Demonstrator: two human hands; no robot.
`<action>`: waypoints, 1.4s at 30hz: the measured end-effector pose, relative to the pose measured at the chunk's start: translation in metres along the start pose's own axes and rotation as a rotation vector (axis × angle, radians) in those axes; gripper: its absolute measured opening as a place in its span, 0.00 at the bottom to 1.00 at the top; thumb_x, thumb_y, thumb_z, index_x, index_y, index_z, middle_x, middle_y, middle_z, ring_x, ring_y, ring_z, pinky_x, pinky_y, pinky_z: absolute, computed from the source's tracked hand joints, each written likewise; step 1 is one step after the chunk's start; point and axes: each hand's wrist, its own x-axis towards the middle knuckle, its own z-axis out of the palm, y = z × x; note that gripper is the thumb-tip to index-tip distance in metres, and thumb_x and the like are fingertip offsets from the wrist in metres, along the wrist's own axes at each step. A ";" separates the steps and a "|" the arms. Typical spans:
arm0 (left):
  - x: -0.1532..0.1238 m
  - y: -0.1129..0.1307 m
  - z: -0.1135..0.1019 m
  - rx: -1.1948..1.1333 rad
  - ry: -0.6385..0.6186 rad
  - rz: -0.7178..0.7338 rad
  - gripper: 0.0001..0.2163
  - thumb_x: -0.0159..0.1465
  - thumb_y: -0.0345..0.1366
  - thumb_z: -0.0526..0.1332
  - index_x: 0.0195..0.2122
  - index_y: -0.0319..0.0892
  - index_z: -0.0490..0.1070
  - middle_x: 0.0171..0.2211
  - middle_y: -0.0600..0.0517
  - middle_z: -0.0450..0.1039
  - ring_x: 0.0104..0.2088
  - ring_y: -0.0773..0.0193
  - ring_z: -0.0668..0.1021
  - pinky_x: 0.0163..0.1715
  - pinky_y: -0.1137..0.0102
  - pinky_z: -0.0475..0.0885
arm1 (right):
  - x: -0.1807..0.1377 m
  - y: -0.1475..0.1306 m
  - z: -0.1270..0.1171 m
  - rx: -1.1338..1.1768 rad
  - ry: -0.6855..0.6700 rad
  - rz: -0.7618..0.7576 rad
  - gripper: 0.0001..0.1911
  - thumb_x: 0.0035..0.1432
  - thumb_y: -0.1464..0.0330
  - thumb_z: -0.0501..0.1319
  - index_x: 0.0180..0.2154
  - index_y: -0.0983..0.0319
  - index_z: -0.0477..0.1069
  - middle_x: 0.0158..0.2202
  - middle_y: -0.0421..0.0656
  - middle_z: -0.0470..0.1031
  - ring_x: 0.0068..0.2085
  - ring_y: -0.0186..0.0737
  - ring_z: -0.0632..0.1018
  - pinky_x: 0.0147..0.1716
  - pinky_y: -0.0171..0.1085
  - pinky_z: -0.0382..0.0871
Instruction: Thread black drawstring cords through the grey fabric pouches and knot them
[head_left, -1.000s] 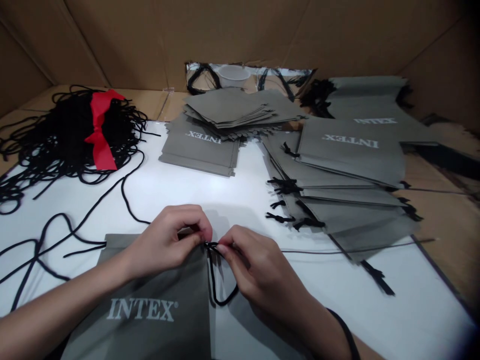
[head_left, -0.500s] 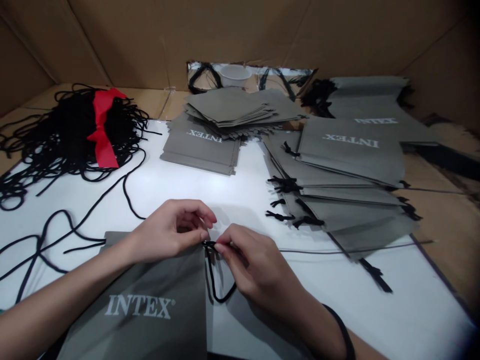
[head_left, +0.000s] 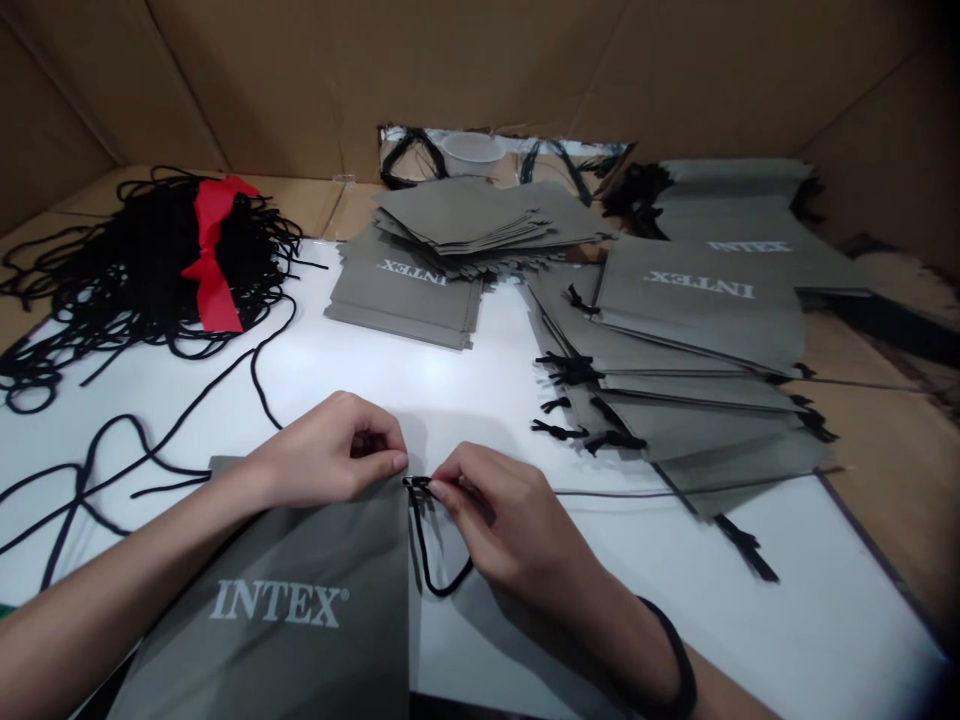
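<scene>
A grey drawstring bag [head_left: 277, 650] printed INTEX lies flat in front of me. My left hand [head_left: 330, 450] rests over its top edge, thumb and forefinger pinched at the upper right corner. Just right of that corner, my right hand [head_left: 502, 520] is closed, its thumb and forefinger gripping a black cord [head_left: 442, 592] where it comes out of the bag. The cord hangs in a small loop below the right fingers. On the bag's left side, cord runs out from the top edge in loose curves across the white tabletop [head_left: 480, 400].
A heap of black cords [head_left: 127, 270] tied with a red ribbon [head_left: 214, 260] lies at the left. Grey bags without visible cords [head_left: 405, 290] are stacked at the back middle. Bags with knotted cords [head_left: 697, 330] pile up at the right. Cardboard walls [head_left: 480, 70] stand behind.
My left forefinger has come down from a raised, parted position to meet the thumb at the bag's corner. The right hand keeps its pinch on the cord, almost unmoved.
</scene>
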 end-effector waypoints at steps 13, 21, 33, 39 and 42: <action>0.002 0.002 0.014 0.098 0.115 0.138 0.09 0.62 0.31 0.54 0.26 0.39 0.70 0.19 0.56 0.66 0.22 0.70 0.66 0.23 0.75 0.58 | 0.000 0.001 -0.001 -0.020 0.034 0.011 0.07 0.58 0.75 0.53 0.28 0.61 0.63 0.23 0.38 0.66 0.25 0.32 0.66 0.24 0.31 0.57; 0.001 0.003 0.018 0.126 0.149 0.151 0.08 0.62 0.30 0.55 0.26 0.39 0.69 0.20 0.56 0.67 0.22 0.70 0.67 0.25 0.75 0.59 | -0.001 0.000 0.000 -0.050 0.030 0.007 0.08 0.58 0.76 0.52 0.27 0.61 0.61 0.23 0.37 0.64 0.24 0.31 0.65 0.23 0.31 0.55; -0.001 0.006 0.024 -0.077 0.086 0.033 0.08 0.62 0.33 0.55 0.27 0.39 0.69 0.23 0.55 0.69 0.25 0.68 0.70 0.25 0.74 0.61 | -0.003 -0.005 0.004 -0.058 0.067 -0.066 0.09 0.59 0.76 0.52 0.27 0.61 0.59 0.23 0.37 0.63 0.24 0.30 0.64 0.23 0.31 0.55; 0.000 0.007 0.023 -0.161 0.119 0.016 0.09 0.63 0.35 0.55 0.27 0.40 0.69 0.24 0.56 0.68 0.26 0.68 0.69 0.26 0.74 0.62 | 0.000 -0.006 -0.003 -0.090 0.046 -0.072 0.06 0.60 0.76 0.52 0.31 0.63 0.65 0.25 0.39 0.67 0.26 0.31 0.67 0.26 0.31 0.58; 0.000 0.007 0.022 -0.199 0.131 0.024 0.09 0.63 0.36 0.55 0.28 0.39 0.68 0.25 0.55 0.69 0.27 0.68 0.69 0.26 0.74 0.62 | 0.000 -0.005 -0.006 -0.053 0.014 -0.103 0.09 0.60 0.76 0.51 0.38 0.62 0.67 0.30 0.40 0.70 0.30 0.33 0.70 0.30 0.31 0.60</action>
